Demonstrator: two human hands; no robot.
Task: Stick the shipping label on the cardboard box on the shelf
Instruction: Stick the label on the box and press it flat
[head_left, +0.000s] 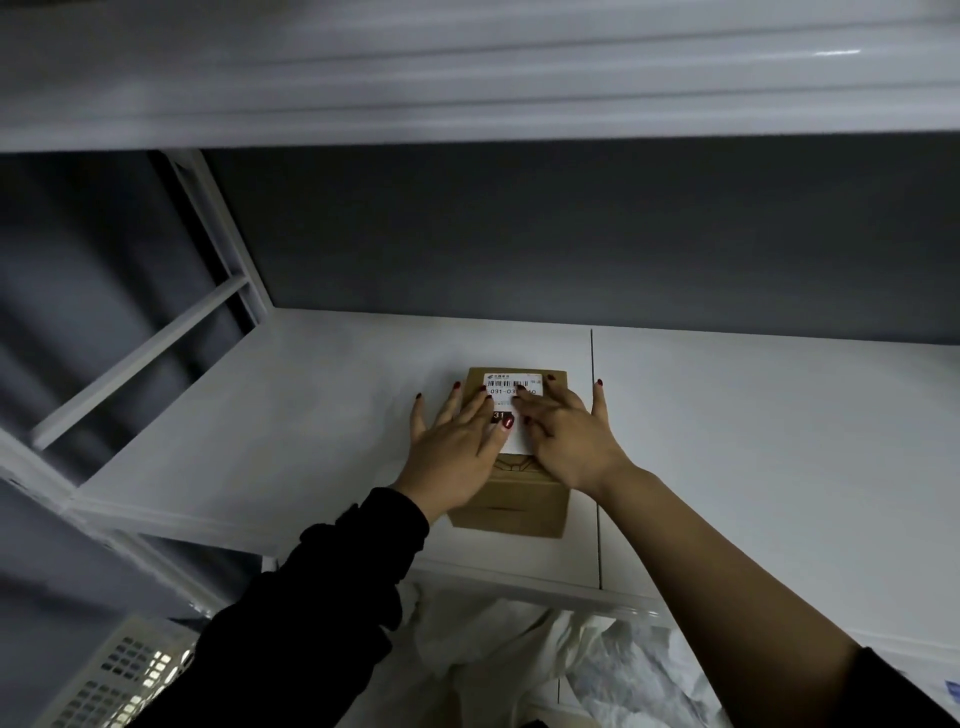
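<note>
On the white shelf (249, 415), the left hand (454, 449) lies flat, fingers spread wide, pressing the 9 o'clock side of the shipping label (511, 387). The label lies on top of the cardboard box (511, 506), reaching towards its 12 o'clock edge. The right hand (569, 441), fingers straight and splayed, presses the label's 3 o'clock side.

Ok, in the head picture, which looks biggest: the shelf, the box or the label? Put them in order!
1. shelf
2. cardboard box
3. shipping label, partly covered, but it fits within the box's top
</note>
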